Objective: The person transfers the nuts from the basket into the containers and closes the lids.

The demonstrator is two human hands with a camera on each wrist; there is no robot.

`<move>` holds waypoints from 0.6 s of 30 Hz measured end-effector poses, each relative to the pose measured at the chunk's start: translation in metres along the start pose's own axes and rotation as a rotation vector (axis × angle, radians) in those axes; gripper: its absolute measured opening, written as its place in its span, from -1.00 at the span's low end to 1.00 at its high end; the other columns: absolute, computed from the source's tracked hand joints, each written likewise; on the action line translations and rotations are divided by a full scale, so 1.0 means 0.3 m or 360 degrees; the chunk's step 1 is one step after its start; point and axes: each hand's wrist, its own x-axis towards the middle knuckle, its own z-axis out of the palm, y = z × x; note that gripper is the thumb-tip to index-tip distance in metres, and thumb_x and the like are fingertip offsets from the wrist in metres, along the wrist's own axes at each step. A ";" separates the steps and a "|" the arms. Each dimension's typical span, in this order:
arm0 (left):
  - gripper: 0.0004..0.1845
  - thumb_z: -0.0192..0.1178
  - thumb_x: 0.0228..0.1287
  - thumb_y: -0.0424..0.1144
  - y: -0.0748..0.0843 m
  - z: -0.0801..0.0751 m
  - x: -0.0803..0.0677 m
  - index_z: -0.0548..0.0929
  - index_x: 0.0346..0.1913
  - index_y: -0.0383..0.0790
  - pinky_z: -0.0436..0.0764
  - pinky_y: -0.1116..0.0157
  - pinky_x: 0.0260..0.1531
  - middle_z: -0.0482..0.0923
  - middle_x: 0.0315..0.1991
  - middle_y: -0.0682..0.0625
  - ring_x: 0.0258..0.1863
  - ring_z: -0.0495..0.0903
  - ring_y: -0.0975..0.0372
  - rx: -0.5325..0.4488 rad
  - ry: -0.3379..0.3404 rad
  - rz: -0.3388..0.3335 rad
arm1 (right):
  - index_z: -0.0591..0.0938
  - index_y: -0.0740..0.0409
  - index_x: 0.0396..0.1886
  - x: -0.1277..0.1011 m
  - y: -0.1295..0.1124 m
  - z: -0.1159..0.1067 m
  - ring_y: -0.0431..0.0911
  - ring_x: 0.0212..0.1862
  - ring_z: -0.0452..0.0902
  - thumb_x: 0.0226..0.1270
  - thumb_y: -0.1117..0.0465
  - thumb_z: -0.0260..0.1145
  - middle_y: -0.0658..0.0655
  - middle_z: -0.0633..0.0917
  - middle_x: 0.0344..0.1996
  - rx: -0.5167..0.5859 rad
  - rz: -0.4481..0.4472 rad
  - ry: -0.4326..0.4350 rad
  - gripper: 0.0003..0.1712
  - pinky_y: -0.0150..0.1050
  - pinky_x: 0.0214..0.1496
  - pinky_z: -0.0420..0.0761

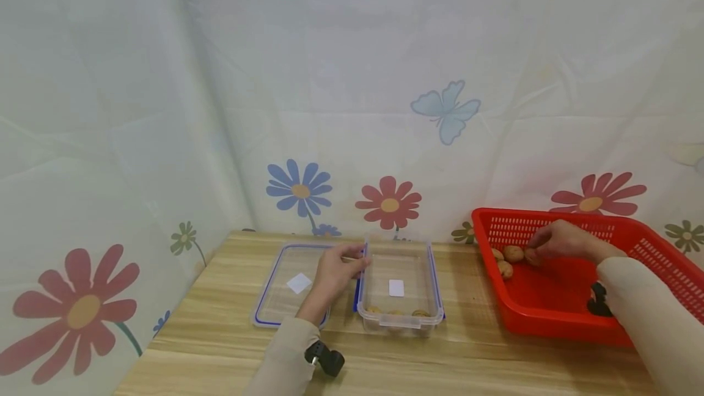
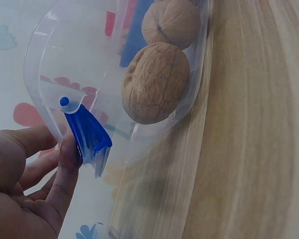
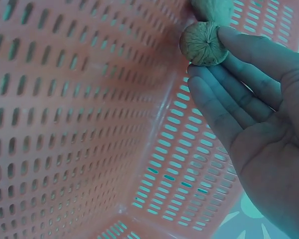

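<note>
A clear plastic food container (image 1: 396, 264) with blue side latches stands mid-table, several walnuts lying along its near end. My left hand (image 1: 337, 271) pinches the container's left rim between thumb and fingers, beside a blue latch (image 2: 87, 132) that hangs down. Through the wall in the left wrist view I see a large walnut (image 2: 157, 82) and another walnut (image 2: 172, 22) behind it. Inside the red basket (image 1: 561, 318), my right hand (image 1: 569, 242) holds a walnut (image 3: 202, 45) at its fingertips. More walnuts (image 1: 513, 253) lie at the basket's left side.
The container's clear lid (image 1: 272, 295), with a blue seal and a white label, lies flat to the left of the container. A floral curtain (image 1: 341, 109) hangs behind the wooden table (image 1: 209, 347). The basket has high slotted walls.
</note>
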 end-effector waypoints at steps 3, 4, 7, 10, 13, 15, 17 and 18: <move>-0.60 0.43 0.38 -0.39 0.001 0.002 0.000 0.69 0.22 -0.47 0.84 0.23 -0.23 0.72 -0.09 -0.22 -0.21 0.79 0.05 0.0005 0.0002 -0.0012 | 0.76 0.31 0.14 -0.004 0.000 -0.007 0.03 -0.09 0.63 0.34 0.09 0.58 0.18 0.78 -0.06 -0.0026 -0.0008 0.0042 -0.50 0.32 0.18 0.68; -0.60 0.43 0.38 -0.39 0.002 0.003 0.000 0.70 0.22 -0.46 0.84 0.23 -0.22 0.72 -0.09 -0.22 -0.21 0.79 0.05 0.0007 0.0003 -0.0015 | 0.76 0.31 0.15 -0.007 -0.001 -0.011 0.04 -0.08 0.64 0.34 0.09 0.58 0.19 0.78 -0.05 -0.0028 -0.0011 0.0054 -0.49 0.33 0.18 0.67; -0.61 0.43 0.38 -0.40 0.005 0.003 0.000 0.70 0.21 -0.47 0.84 0.23 -0.23 0.72 -0.10 -0.22 -0.22 0.79 0.05 0.0014 0.0009 -0.0010 | 0.73 0.34 0.20 -0.016 -0.007 -0.017 0.05 -0.07 0.65 0.34 0.05 0.58 0.23 0.79 -0.03 -0.0022 -0.0024 0.0096 -0.42 0.30 0.16 0.70; -0.61 0.43 0.38 -0.40 0.007 0.003 -0.002 0.70 0.21 -0.47 0.84 0.23 -0.23 0.73 -0.10 -0.22 -0.22 0.79 0.05 0.0020 0.0012 -0.0008 | 0.68 0.38 0.25 -0.027 -0.013 -0.022 0.06 -0.06 0.66 0.34 0.03 0.58 0.27 0.78 0.01 -0.0011 -0.0046 0.0124 -0.35 0.28 0.14 0.72; -0.61 0.43 0.38 -0.40 0.009 0.002 -0.003 0.70 0.21 -0.47 0.84 0.23 -0.23 0.73 -0.09 -0.22 -0.22 0.79 0.05 0.0025 0.0015 -0.0009 | 0.66 0.40 0.27 -0.039 -0.019 -0.026 0.06 -0.05 0.67 0.35 0.03 0.57 0.29 0.77 0.03 -0.0022 -0.0086 0.0163 -0.33 0.28 0.14 0.72; -0.61 0.43 0.38 -0.41 0.011 0.002 -0.004 0.70 0.20 -0.47 0.84 0.23 -0.23 0.72 -0.09 -0.22 -0.22 0.79 0.05 0.0025 0.0014 -0.0006 | 0.66 0.41 0.27 -0.048 -0.029 -0.031 0.07 -0.04 0.67 0.36 0.04 0.56 0.32 0.76 0.04 -0.0026 -0.0126 0.0192 -0.34 0.30 0.15 0.71; -0.62 0.43 0.38 -0.42 0.011 0.002 -0.005 0.70 0.20 -0.48 0.84 0.23 -0.23 0.72 -0.10 -0.22 -0.22 0.79 0.05 0.0023 0.0016 -0.0009 | 0.65 0.41 0.27 -0.057 -0.042 -0.037 0.09 -0.03 0.67 0.38 0.02 0.55 0.34 0.75 0.06 -0.0029 -0.0149 0.0223 -0.34 0.33 0.16 0.70; -0.62 0.42 0.38 -0.42 0.012 0.002 -0.006 0.70 0.20 -0.48 0.84 0.23 -0.23 0.72 -0.10 -0.23 -0.21 0.79 0.04 0.0022 0.0016 -0.0008 | 0.64 0.41 0.28 -0.062 -0.050 -0.040 0.10 -0.02 0.67 0.39 0.00 0.55 0.36 0.74 0.08 -0.0030 -0.0156 0.0234 -0.32 0.33 0.15 0.70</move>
